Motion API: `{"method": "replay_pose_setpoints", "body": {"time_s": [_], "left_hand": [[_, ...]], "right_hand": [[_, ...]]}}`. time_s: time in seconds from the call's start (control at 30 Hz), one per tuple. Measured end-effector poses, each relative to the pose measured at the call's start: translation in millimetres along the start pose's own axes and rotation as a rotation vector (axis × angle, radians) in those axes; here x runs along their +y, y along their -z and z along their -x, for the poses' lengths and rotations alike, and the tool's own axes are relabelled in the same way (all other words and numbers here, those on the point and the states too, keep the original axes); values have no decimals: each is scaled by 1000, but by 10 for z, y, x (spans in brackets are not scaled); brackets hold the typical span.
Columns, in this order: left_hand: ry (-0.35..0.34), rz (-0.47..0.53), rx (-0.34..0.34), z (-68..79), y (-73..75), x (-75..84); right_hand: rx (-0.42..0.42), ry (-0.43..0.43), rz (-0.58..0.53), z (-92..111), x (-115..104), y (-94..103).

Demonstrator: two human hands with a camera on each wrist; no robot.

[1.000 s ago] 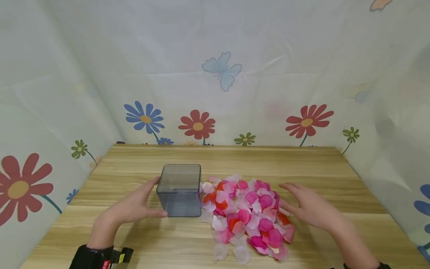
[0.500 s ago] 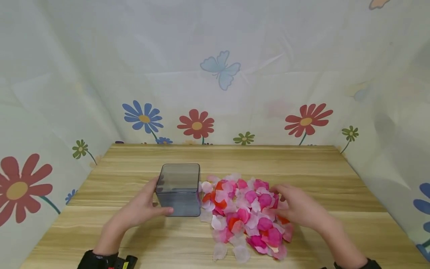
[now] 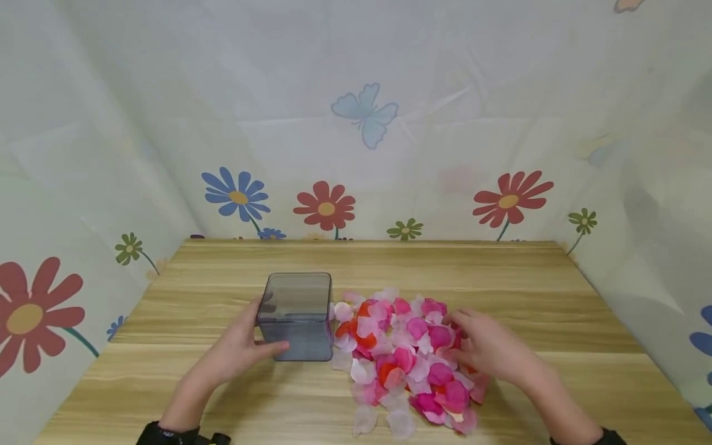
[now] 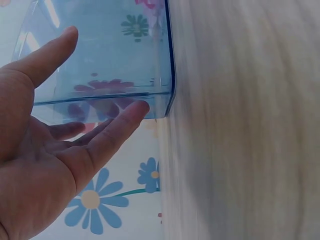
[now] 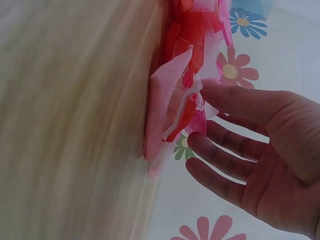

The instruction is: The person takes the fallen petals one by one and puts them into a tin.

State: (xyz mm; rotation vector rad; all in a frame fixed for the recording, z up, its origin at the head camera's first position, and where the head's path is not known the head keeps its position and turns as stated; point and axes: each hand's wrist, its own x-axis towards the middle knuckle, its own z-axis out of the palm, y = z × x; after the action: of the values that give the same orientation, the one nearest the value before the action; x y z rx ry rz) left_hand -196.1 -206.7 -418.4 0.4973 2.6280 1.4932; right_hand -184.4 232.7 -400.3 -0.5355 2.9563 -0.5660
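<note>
Box (image 3: 300,340) stands beside the left hand (image 3: 236,347), which spreads wide around its near left edge; the right hand (image 3: 496,349), loosely spread, touches the outer petals (image 3: 414,361); tabletop (image 3: 445,267) extends beyond both.

Dim, flat light w/ soft shadows on table (image 3: 311,402), white glare on box (image 4: 110,55) in L wrist cam.

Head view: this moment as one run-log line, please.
left hand: at left side of box; right hand: at right edge of petals; box: on table, left of petals
</note>
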Motion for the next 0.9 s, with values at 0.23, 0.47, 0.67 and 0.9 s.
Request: {"method": "replay_pose_setpoints", "body": {"time_s": [0.23, 0.47, 0.67, 0.9], "left_hand": [[10, -15, 20, 7, -6, -8], [21, -6, 39, 17, -16, -6], [32, 14, 47, 32, -36, -9], [-6, -5, 40, 36, -36, -25]], "right_hand": [[-24, -20, -27, 2, 3, 12], [-57, 2, -33, 12, -8, 38], [-88, 15, -28, 27, -51, 47], [-76, 157, -7, -24, -46, 31]]}}
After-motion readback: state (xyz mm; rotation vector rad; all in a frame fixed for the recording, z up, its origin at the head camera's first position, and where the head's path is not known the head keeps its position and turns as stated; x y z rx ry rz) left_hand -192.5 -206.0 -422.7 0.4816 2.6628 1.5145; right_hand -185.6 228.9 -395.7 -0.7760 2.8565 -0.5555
